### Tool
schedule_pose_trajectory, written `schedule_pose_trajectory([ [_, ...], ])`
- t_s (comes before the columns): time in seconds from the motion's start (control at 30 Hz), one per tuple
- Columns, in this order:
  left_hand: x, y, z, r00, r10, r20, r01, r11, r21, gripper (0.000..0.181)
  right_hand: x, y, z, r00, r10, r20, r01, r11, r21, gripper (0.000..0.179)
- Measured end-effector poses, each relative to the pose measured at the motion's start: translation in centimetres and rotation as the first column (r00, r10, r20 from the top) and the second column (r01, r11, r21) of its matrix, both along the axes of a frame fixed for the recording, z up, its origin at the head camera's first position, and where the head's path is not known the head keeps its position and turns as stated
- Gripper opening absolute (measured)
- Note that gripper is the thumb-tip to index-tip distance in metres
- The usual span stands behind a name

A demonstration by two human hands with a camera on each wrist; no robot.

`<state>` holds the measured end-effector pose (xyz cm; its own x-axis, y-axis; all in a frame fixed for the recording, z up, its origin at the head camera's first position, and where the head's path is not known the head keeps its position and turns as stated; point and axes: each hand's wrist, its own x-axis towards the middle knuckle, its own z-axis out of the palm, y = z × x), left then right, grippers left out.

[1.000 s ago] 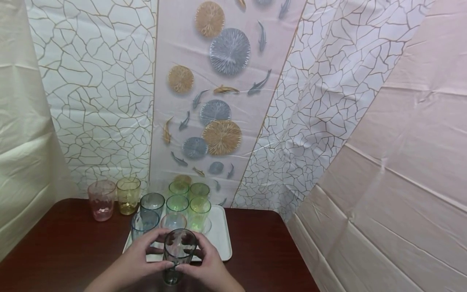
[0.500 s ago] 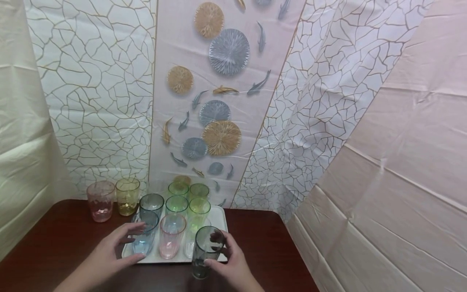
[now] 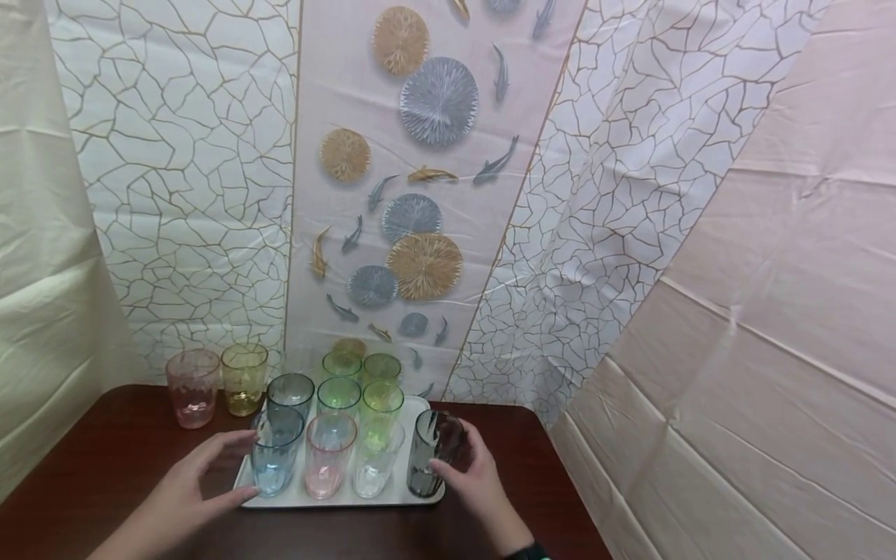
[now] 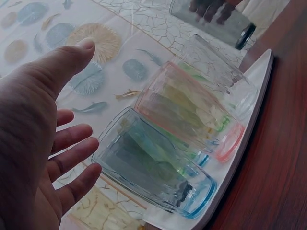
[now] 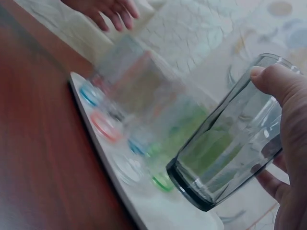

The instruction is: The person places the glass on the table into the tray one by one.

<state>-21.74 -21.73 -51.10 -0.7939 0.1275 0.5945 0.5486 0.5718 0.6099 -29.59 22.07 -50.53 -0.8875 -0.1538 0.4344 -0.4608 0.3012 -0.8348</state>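
Note:
My right hand (image 3: 479, 478) grips a dark grey drinking glass (image 3: 423, 459), thumb on the near side and fingers round the far side. That glass is upright over the front right corner of a white tray (image 3: 418, 404); in the left wrist view its base looks slightly above the tray. My left hand (image 3: 185, 482), thumb and fingers spread, is beside a blue glass (image 3: 274, 463) at the tray's front left and holds nothing. Between the blue and grey glasses stand a pink glass (image 3: 325, 470) and a clear glass (image 3: 373, 470).
Behind the front row, the tray bears another dark glass (image 3: 290, 389) and several green and yellow-green glasses (image 3: 339, 395). Left of the tray, a pink glass (image 3: 194, 389) and a yellow glass (image 3: 245, 381) stand on the dark red table (image 3: 490, 435). A patterned cloth (image 3: 427, 264) hangs behind.
Both hands were round the grey glass; the left hand let go and moved left beside the blue glass. My right hand carried the grey glass rightward to the tray's front right corner.

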Motion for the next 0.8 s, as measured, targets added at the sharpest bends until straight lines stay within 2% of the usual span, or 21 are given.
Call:
schedule_pose_trajectory([
  [0.2,-0.1,-0.1,0.1,1.0,0.0,0.03,0.001,1.0,-0.012,0.069,-5.2,-0.5,0.1,0.989,-0.116,0.097,0.111,0.992,0.057,0.073],
  [0.4,-0.2,-0.1,0.2,0.998,0.001,0.062,0.0,1.0,-0.02,0.068,-10.8,-2.0,0.4,0.985,-0.138,0.106,0.133,0.99,0.056,0.076],
  [0.5,-0.2,-0.1,0.2,0.996,0.022,0.087,-0.02,1.0,-0.023,0.068,-13.3,-2.8,0.6,0.981,-0.139,0.132,0.132,0.989,0.059,0.08],
  [0.63,-0.2,-0.1,0.0,0.995,0.03,0.09,-0.028,0.999,-0.027,0.069,-15.7,-3.6,0.8,0.979,-0.133,0.152,0.119,0.988,0.101,0.089],
  [0.8,-0.4,0.1,0.0,1.0,0.006,0.02,-0.006,1.0,-0.008,0.067,-17.3,-4.3,0.9,0.979,-0.154,0.133,0.131,0.977,0.171,0.087],
])
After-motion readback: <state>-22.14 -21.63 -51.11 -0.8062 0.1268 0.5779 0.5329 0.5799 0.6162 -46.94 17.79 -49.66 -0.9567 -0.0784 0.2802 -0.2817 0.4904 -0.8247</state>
